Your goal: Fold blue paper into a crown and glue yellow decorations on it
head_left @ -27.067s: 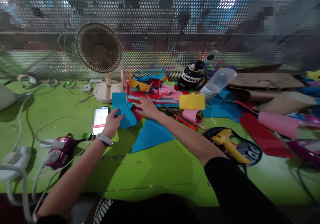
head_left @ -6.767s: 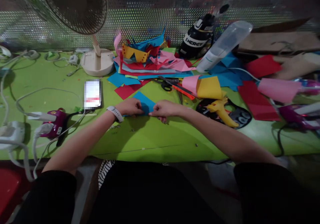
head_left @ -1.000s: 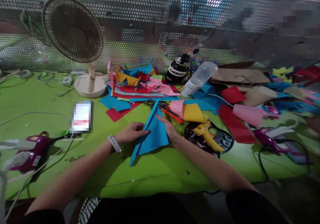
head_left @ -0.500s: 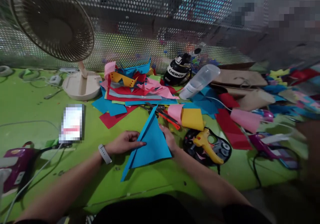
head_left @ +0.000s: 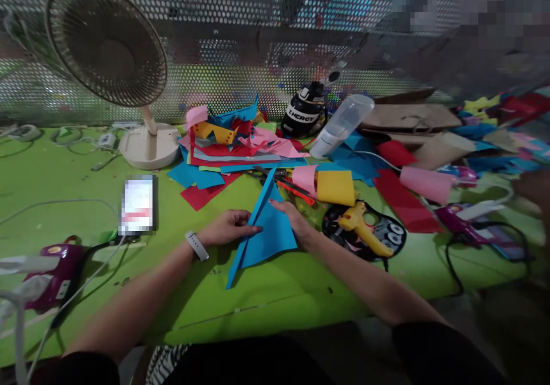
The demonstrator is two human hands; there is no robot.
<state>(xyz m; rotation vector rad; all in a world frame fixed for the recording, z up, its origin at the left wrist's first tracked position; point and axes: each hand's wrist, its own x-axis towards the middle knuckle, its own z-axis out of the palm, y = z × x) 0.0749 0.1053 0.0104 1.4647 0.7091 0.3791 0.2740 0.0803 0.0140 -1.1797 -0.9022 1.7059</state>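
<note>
At a green table, one person is working with two bare hands on one blue sheet, which is lying right in front of the body with one long strip folded up along its left side. The left hand, one pale watch on its wrist, is pinching that fold, thumb on top. The right hand is resting against the sheet's right edge, apart from the left; whether its fingers are closing on the paper, one cannot tell.

Behind the sheet, one mixed paper pile is spreading, dark and orange tools lying before it, too overlapped to count. Two bottles are leaning beyond: one black, one clear. One pink curl and one yellow piece are sitting side by side. One yellow tool is lying across one black pad; farther right, one red strip is lying near one pink roll. On the left, one phone is glowing before one fan.
</note>
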